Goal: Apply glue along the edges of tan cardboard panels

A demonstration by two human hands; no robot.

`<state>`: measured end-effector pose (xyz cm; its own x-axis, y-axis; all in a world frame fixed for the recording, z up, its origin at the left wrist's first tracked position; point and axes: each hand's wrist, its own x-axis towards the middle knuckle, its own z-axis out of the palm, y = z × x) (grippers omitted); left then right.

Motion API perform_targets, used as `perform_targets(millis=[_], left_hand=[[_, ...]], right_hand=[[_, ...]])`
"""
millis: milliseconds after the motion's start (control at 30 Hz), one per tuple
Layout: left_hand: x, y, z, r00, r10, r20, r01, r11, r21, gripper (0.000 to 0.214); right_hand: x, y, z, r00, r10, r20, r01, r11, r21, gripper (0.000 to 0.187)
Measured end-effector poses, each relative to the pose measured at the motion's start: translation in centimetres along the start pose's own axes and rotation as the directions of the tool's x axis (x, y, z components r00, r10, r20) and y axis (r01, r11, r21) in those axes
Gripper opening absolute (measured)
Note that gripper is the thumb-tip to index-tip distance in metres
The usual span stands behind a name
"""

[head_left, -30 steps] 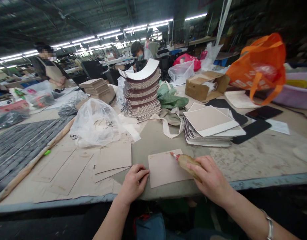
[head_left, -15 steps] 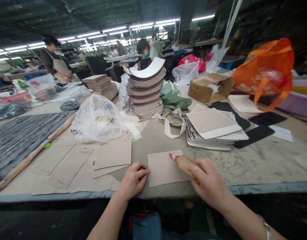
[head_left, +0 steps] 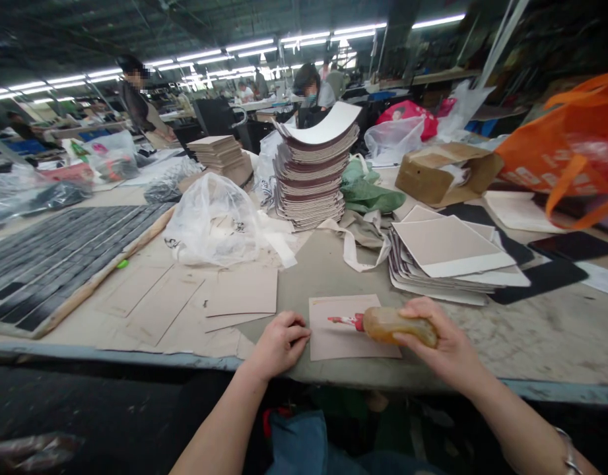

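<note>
My right hand (head_left: 445,346) grips a brownish squeeze bottle (head_left: 393,325) with a red nozzle, lying nearly level and pointing left over a small beige card (head_left: 343,336) near the table's front edge. My left hand (head_left: 280,343) is curled, its fingertips pressing the card's left edge. Just behind the right hand lies a fanned stack of beige-and-white cards (head_left: 449,257).
A tall curved stack of boards (head_left: 313,175), a clear plastic bag (head_left: 214,224), flat cardboard sheets (head_left: 195,303), a brown box (head_left: 445,175) and an orange bag (head_left: 571,148) crowd the table. A grey tiled board (head_left: 51,254) lies left. Other people work at far benches.
The bottle has turned from slanting toward the card's top to nearly level, its nozzle now over the card's middle left. The view has shifted so everything sits further right.
</note>
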<state>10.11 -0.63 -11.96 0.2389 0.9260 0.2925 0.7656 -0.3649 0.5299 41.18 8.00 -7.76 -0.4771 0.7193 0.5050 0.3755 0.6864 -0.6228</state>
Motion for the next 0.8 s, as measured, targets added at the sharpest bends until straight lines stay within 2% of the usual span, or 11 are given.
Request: perform_targets(millis=[100,267,467,533,700,733,800], left_hand=[[0.1,-0.1,0.0,1.000,0.003,0.005,-0.003,1.000,-0.004,0.021],[-0.1,0.1,-0.2,1.000,-0.012,0.015,0.012,1.000,0.009,0.022],[0.0,0.2,-0.2,1.000,-0.006,0.010,0.006,1.000,-0.002,0.023],[0.1,0.2,-0.2,1.000,-0.004,0.014,0.004,1.000,-0.005,0.023],[0.1,0.2,-0.2,1.000,-0.019,0.016,0.019,1.000,-0.011,0.022],[0.0,0.1,-0.1,1.000,-0.022,0.015,0.022,1.000,-0.014,0.022],[0.0,0.0,-0.1,1.000,-0.023,0.015,0.023,1.000,-0.021,0.021]], right_hand=[[-0.2,0.2,-0.1,0.992,-0.065,0.110,0.062,0.998,0.025,0.021],[0.2,-0.2,1.5,0.980,-0.131,0.148,0.131,0.991,0.012,0.021],[0.2,-0.8,0.6,0.933,-0.176,0.314,0.133,0.979,0.154,0.018],[0.3,-0.7,0.7,0.941,-0.163,0.297,0.128,0.983,0.134,0.020],[0.8,0.2,1.9,0.989,-0.096,0.116,0.092,0.995,0.034,0.022],[0.9,0.3,2.0,0.990,-0.087,0.115,0.082,0.996,0.042,0.021],[0.8,0.1,1.7,0.980,-0.079,0.184,0.062,0.993,0.097,0.020]])
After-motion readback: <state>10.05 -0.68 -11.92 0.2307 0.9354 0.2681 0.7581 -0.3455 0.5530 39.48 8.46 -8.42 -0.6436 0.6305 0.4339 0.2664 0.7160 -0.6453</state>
